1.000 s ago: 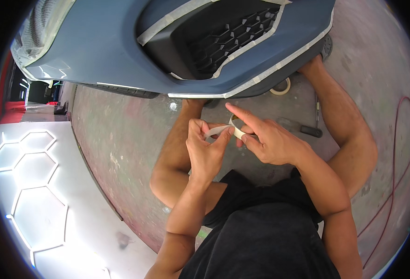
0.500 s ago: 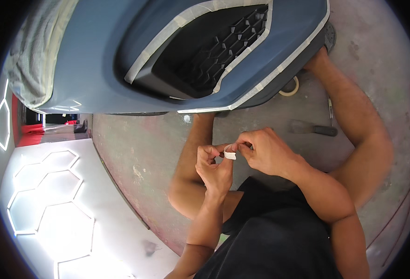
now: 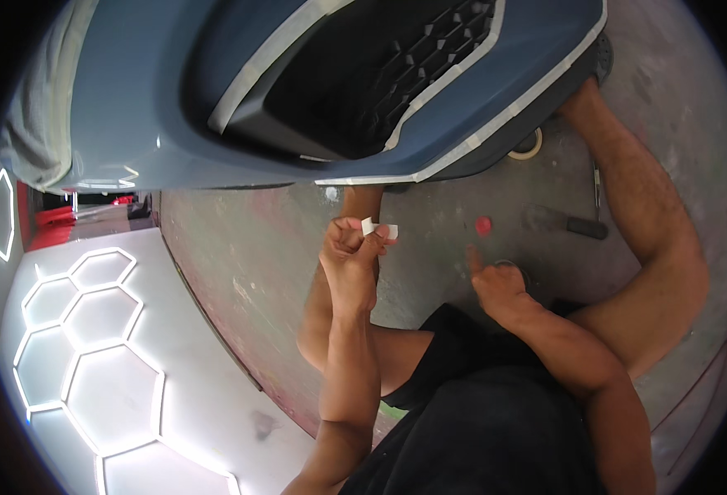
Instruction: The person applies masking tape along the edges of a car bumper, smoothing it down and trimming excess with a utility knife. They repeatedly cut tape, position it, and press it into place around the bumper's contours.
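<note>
Head view: we crouch beneath a blue bumper (image 3: 132,91) edged with masking tape, over a concrete floor (image 3: 256,264). Our left hand (image 3: 351,252) is closed, pinching a small white tape piece (image 3: 377,228). Our right hand (image 3: 495,285) holds nothing, index finger extended beside a red cap (image 3: 483,225).

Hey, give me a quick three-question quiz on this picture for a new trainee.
1. True or false: the left hand pinches a small piece of white tape.
2. What lies closest to the right hand? A) red cap B) tape roll C) dark-handled tool
3. What colour is the bumper edged with masking tape?

Key: 1 true; 2 A; 3 blue.
</note>
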Motion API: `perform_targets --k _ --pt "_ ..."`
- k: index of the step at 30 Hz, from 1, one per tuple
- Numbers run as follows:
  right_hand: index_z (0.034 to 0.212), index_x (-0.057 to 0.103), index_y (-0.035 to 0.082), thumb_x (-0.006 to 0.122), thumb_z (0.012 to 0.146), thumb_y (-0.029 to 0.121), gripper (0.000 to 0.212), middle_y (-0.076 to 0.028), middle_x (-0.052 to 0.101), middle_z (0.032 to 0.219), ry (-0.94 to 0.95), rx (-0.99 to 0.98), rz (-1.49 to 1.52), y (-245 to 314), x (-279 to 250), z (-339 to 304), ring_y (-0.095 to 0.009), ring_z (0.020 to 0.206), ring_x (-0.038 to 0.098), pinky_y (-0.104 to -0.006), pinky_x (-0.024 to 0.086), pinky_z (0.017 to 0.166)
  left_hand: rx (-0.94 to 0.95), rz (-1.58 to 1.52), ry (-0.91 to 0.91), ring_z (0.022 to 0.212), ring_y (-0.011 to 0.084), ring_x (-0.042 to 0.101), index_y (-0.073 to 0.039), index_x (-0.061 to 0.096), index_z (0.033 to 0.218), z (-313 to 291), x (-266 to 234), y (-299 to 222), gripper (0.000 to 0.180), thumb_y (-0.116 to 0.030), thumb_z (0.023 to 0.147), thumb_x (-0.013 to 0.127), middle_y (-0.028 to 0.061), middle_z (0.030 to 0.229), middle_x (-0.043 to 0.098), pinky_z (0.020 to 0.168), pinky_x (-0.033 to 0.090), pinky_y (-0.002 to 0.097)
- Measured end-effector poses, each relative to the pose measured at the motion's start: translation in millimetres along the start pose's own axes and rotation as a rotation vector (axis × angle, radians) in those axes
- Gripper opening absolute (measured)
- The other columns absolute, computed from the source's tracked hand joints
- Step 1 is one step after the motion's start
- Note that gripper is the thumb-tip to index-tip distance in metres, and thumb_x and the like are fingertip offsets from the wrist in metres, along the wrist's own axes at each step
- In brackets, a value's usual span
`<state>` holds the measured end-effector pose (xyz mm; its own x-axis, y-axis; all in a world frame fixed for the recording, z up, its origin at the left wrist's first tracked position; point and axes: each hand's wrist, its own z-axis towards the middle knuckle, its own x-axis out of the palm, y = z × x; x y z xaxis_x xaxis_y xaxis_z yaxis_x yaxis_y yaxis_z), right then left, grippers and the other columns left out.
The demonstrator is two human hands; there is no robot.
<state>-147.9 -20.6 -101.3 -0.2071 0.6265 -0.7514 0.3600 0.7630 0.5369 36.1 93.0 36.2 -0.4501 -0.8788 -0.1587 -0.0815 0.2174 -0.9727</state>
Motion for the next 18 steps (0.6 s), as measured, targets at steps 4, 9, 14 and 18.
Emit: perform_targets --k 4,9,14,18 --pt "0.122 0.072 0.001 0.071 0.092 0.015 0.033 -0.021 0.076 0.088 -0.216 -0.009 -0.027 27.9 -51.8 -4.3 -0.036 0.082 0.076 -0.0456 0.059 0.077 -0.012 -0.073 0.092 0.08 0.0219 0.076 -0.002 0.059 0.11 -3.3 -9.5 -7.3 0.016 -0.006 0.099 0.071 0.0144 0.09 0.076 0.07 0.053 0.0264" --pt "0.108 0.076 0.002 0.069 0.098 0.014 0.018 -0.014 0.077 0.085 -0.273 -0.064 0.573 22.4 -102.9 14.7 -0.024 0.077 0.075 -0.0386 0.058 0.072 -0.008 -0.067 0.175 0.081 0.022 0.075 0.0 0.062 0.109 -8.5 -12.0 -16.6 0.017 -0.016 0.104 0.067 0.0158 0.091 0.076 0.072 0.053 0.0276" --pt "0.11 0.076 0.0 0.076 0.099 0.017 0.021 -0.001 0.071 0.082 -0.247 -0.148 1.297 47.2 -124.9 24.1 -0.006 0.076 0.062 -0.0248 0.047 0.064 0.016 0.069 0.279 0.08 0.0195 0.074 0.001 0.063 0.109 -8.9 -5.3 -26.1 0.023 -0.022 0.107 0.065 0.0147 0.09 0.076 0.073 0.053 0.0277" --pt "0.109 0.078 0.001 0.078 0.098 0.016 0.019 0.002 0.069 0.08 -0.165 -0.21 1.299 50.6 -126.1 29.5 -0.002 0.072 0.056 -0.0219 0.042 0.06 0.061 0.11 0.324 0.082 0.0155 0.075 -0.001 0.068 0.105 -7.4 -2.4 -30.9 0.021 -0.022 0.107 0.065 0.0074 0.089 0.076 0.071 0.053 0.0256"
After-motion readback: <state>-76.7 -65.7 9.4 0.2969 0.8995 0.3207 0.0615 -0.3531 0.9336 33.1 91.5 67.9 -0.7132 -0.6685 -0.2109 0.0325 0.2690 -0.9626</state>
